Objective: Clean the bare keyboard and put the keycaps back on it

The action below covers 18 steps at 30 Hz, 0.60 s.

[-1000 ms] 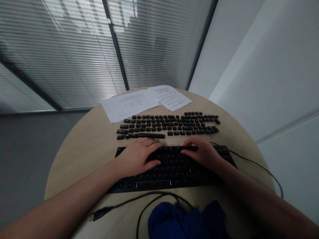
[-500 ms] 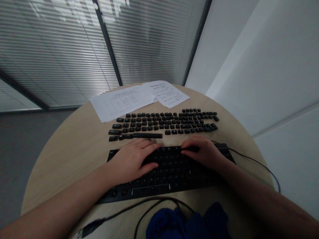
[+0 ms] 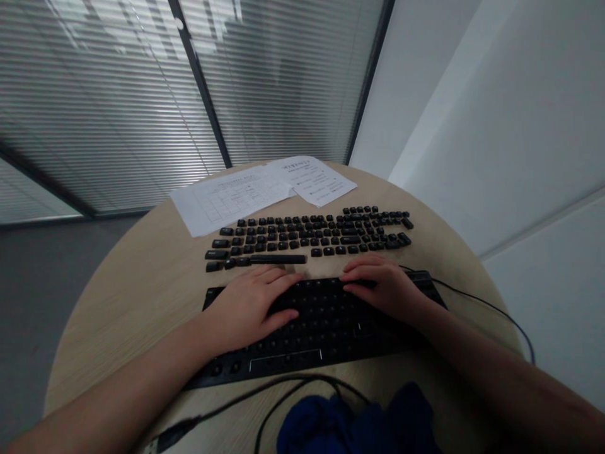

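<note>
A black keyboard (image 3: 312,328) with most of its keycaps off lies in front of me on the round wooden table. Across its upper left rests my left hand (image 3: 253,299), fingers stretched toward the far edge and thumb apart over the key bed. My right hand (image 3: 378,280) is at the far edge, right of the middle; its fingers are bent and a gap shows between thumb and index finger. I see nothing held in either hand. Beyond the keyboard, loose black keycaps (image 3: 350,239) stand in rows, with the long space bar (image 3: 278,259) nearest the left fingers.
Printed papers (image 3: 231,197) lie at the table's far side. A black cable (image 3: 477,301) leaves the keyboard's far right; another cable with a USB plug (image 3: 174,432) runs along the near edge. Blue cloth (image 3: 354,422) is at the bottom. A white wall (image 3: 529,126) stands right.
The view has shifted very slightly. Both hands stay at nearly the same places on the keyboard, and the keycaps are unmoved.
</note>
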Motion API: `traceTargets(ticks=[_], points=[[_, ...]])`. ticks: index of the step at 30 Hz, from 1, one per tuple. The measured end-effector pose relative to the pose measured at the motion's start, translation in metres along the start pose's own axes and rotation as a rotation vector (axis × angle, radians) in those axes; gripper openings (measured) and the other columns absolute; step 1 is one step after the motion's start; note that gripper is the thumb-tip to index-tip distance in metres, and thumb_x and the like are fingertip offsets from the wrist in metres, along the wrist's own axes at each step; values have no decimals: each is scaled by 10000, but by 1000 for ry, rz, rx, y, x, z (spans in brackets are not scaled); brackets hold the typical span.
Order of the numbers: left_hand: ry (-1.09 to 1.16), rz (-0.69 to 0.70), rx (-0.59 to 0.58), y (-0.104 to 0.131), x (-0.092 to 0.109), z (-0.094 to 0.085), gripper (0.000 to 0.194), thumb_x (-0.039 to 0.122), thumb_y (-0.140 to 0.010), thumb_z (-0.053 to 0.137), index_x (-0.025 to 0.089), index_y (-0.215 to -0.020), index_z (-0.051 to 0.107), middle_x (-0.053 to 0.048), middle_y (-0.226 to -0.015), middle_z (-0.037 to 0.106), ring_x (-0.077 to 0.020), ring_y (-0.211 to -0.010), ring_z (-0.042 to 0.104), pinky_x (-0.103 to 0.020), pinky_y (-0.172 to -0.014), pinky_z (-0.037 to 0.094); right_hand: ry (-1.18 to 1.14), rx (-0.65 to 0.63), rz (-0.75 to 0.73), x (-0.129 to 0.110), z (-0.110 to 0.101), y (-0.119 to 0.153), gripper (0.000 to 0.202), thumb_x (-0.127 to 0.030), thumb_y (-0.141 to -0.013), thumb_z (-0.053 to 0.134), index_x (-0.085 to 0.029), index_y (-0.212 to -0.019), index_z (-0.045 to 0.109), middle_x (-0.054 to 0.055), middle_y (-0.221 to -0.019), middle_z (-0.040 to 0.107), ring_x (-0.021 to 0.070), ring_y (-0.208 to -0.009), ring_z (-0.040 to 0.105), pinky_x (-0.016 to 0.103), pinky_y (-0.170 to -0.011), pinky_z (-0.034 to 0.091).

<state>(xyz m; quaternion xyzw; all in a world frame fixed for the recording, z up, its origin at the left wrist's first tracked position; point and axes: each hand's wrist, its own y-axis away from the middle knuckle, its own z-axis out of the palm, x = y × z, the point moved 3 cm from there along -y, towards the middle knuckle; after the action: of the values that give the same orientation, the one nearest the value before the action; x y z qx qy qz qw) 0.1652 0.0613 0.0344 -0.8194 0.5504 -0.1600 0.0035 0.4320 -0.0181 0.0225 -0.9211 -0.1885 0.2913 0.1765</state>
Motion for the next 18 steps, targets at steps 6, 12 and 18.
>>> traceTargets(ticks=[6, 12, 18], points=[[-5, -10, -15, 1, 1, -2, 501, 448, -978, 621, 202, -1412, 581, -124, -1288, 710, -315, -1171, 660, -499, -1009, 542, -26, -45, 20, -4, -1, 0, 119, -164, -884, 736, -253, -958, 766, 23, -925, 777, 199, -897, 718, 366, -857, 567], [-1, -2, 3, 1, 0, -1, 502, 443, -968, 634, 203, -1405, 584, -122, -1259, 717, -314, -1158, 664, -496, -996, 547, 9, -29, 28, -5, 0, -1, 61, -201, -876, 756, -247, -913, 739, 26, -905, 773, 207, -876, 713, 373, -850, 561], [6, -2, 0, 2, 0, -1, 497, 437, -976, 623, 203, -1412, 579, -123, -1275, 713, -314, -1166, 662, -505, -1010, 542, 18, -9, 82, -1, 0, 0, 154, -190, -838, 802, -249, -974, 759, 24, -917, 785, 216, -892, 731, 374, -856, 569]])
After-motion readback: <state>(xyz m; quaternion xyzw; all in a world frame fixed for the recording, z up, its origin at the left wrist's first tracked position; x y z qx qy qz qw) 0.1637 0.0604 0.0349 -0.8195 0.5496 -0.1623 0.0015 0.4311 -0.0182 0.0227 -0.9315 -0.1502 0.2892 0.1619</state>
